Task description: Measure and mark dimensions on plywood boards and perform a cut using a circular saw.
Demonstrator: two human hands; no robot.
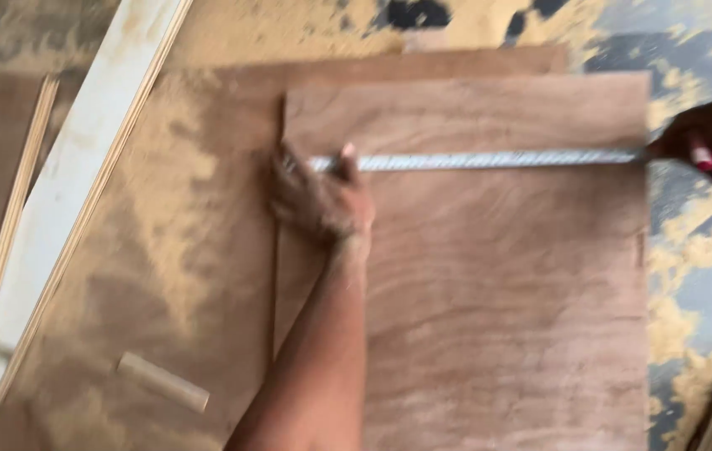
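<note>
Largest item: a brown plywood sheet [498,317], lying flat under the left hand [318,200] and running off to that hand's right as far as the right hand [711,142]; rests on a bigger, similar board [197,250] dusted with sawdust, which shows to the left of the left hand. Farther left of that hand, a long pale wooden strip [80,167] laid on the slant, its edge showing thin layers. Beyond the right hand and below it, grey floor [707,284] with patches of yellow sawdust. White measuring tape [490,159] stretched flat across the upper part of the sheet — one end under the left hand's fingertips near the sheet's left edge, other end at the sheet's right edge by the right hand. Left hand palm-down, fingers pressed together against the tape end and the wood; forearm coming up from the lower frame. Right hand closed at the tape's far end, something small and red [703,157] in its grip — blurred, kind not clear; whether the fingers actually pinch the tape cannot be told. Smallest: a short pale wooden dowel [164,382], well below and left of the left hand, lying on the sawdusted board.
</note>
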